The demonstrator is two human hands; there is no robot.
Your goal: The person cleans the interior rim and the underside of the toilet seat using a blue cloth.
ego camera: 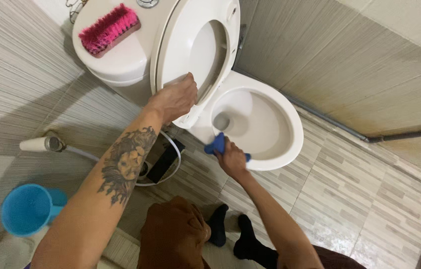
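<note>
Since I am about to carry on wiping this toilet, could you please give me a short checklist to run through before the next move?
1. Toilet seat held raised by left hand: ok.
2. Blue cloth gripped in right hand: ok.
3. Cloth touching bowl rim: ok.
4. Rim ahead free of objects: ok.
5. Rim already clean: cannot tell.
6. Pink scrubbing brush resting steadily on tank: ok.

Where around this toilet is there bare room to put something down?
The tiled floor right of the toilet bowl lies bare up to the wall. The tank lid has a free strip beside the pink brush. Left of the bowl it is crowded: hose, sprayer, blue bucket.
</note>
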